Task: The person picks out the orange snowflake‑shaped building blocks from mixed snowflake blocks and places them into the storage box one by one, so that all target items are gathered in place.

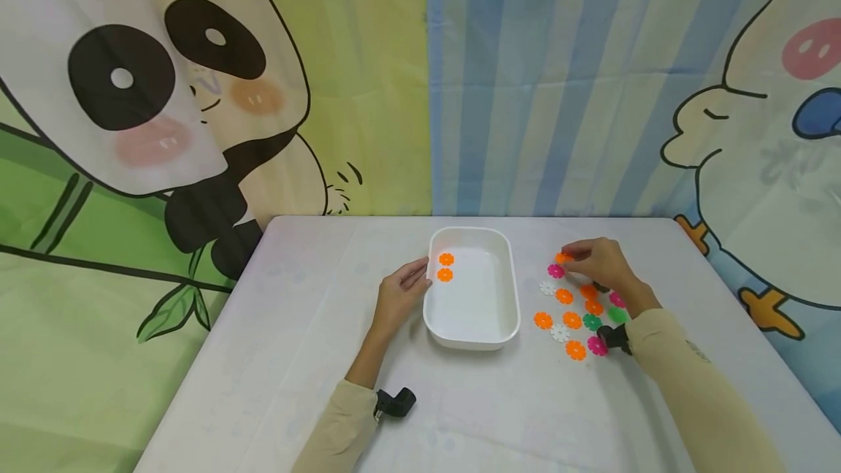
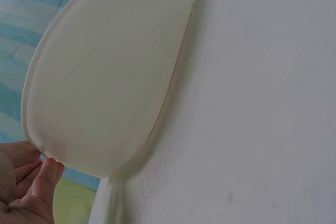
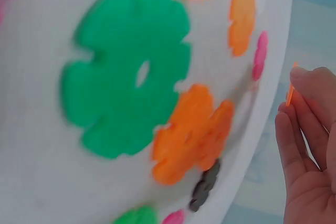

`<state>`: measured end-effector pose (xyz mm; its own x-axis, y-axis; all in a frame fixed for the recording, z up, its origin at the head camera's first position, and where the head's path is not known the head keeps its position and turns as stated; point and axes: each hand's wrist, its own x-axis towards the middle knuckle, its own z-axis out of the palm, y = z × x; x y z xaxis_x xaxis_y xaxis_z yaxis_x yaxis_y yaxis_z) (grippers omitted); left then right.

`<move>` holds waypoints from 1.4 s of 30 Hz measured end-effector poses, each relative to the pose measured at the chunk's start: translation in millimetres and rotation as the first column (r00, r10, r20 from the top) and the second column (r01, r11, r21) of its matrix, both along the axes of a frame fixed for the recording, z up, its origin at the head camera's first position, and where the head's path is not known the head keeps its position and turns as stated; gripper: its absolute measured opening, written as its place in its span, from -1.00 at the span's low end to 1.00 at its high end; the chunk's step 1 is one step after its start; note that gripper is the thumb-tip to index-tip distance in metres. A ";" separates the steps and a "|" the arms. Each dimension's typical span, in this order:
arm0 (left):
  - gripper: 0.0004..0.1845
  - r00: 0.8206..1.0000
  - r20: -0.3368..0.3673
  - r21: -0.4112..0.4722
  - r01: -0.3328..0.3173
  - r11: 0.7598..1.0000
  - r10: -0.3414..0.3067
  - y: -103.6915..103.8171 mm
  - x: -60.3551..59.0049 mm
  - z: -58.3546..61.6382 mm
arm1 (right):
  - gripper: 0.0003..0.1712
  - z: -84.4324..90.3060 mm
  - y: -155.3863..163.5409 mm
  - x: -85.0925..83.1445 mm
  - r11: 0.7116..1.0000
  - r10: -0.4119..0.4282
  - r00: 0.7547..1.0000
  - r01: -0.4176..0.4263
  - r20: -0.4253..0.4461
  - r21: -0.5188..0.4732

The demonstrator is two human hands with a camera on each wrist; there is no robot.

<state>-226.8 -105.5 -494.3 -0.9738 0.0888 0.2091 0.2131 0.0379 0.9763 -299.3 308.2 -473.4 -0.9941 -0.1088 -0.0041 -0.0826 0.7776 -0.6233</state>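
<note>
A shallow white plastic tray (image 1: 470,341) stands mid-table, with two orange flower-shaped interlocking discs (image 1: 445,267) lying in its upper left part. My left hand (image 1: 398,296) holds the tray's left rim between thumb and fingers; in the left wrist view the hand (image 2: 31,182) is at the corner of the tray wall (image 2: 105,77). Over the far end of the loose discs, my right hand (image 1: 603,263) pinches an orange interlocking disc (image 1: 563,258). In the right wrist view this disc (image 3: 291,85) shows edge-on between thumb and fingertips.
Right of the tray lie several loose discs: orange (image 1: 542,320), white (image 1: 561,333), pink (image 1: 597,345) and green (image 1: 592,322). A dark disc (image 3: 205,184) is partly hidden under the right hand in the head view. A cartoon-printed curtain (image 1: 525,79) hangs behind the table (image 1: 315,298).
</note>
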 end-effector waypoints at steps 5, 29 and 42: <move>-0.54 1.000 -0.017 0.003 -0.014 1.000 0.014 0.2 -0.4 -2.4 | -0.52 16.4 -24.0 4.9 0.998 0.031 0.998 -0.035 -0.060 -0.061; -0.55 1.000 -0.017 -0.002 -0.025 1.000 0.025 2.3 0.0 -1.6 | -0.64 30.5 -161.5 26.8 0.950 0.248 0.940 -0.284 -0.235 -0.131; -0.54 0.999 -0.032 0.026 0.001 1.000 0.000 1.1 -1.2 -1.7 | -0.70 16.0 -215.2 42.4 0.949 0.242 0.928 -0.287 -0.282 -0.131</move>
